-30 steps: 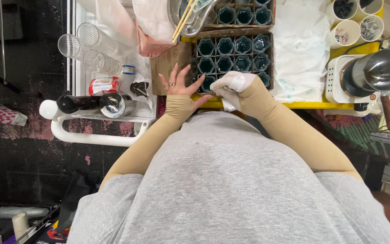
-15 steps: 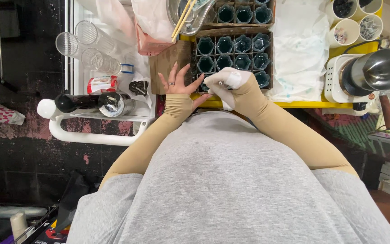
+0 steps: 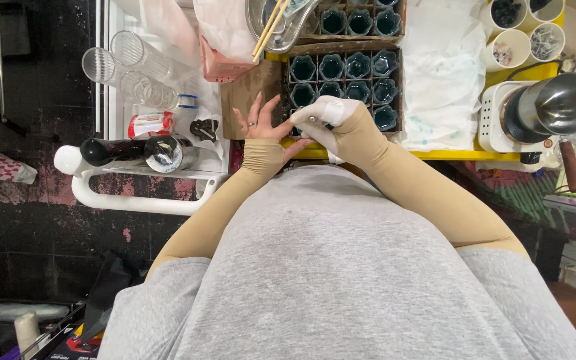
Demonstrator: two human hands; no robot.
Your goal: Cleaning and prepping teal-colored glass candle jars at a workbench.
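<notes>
Spreading your left hand point(image 3: 259, 125) flat, fingers apart and holding nothing, you rest it on the brown cardboard point(image 3: 248, 93) at the tray's left edge. Your right hand point(image 3: 328, 119), in a white glove, pinches something small at its fingertips; what it is I can't tell. Just beyond sits the cardboard tray point(image 3: 339, 48) of dark teal cups point(image 3: 332, 67), chopsticks point(image 3: 269, 25) above it.

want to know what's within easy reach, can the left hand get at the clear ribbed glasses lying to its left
Probably yes. The left hand rests open on the cardboard flap, holding nothing, and the clear glasses lie on the white surface to its left, with only a small red packet nearby, not blocking.
</notes>
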